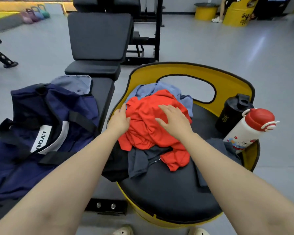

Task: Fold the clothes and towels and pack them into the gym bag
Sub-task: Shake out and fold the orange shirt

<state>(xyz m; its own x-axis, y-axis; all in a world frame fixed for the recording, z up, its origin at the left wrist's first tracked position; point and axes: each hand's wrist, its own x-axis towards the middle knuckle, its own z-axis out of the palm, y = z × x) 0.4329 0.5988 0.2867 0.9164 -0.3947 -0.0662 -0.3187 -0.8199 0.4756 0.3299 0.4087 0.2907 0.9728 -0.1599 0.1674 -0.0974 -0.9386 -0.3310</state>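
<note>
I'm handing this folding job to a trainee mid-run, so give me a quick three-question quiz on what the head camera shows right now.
1. True or false: the red garment is already folded flat.
2. Multiple choice: where does the navy gym bag lie? A) on the yellow seat B) on the black bench to the person's left C) on the floor
3. Short answer: which two drink containers stand at the right edge of the yellow seat?

Key
1. False: it lies crumpled on the clothes pile, with the left hand and right hand resting on it.
2. B
3. The black shaker bottle and the white bottle with a red cap.
</note>
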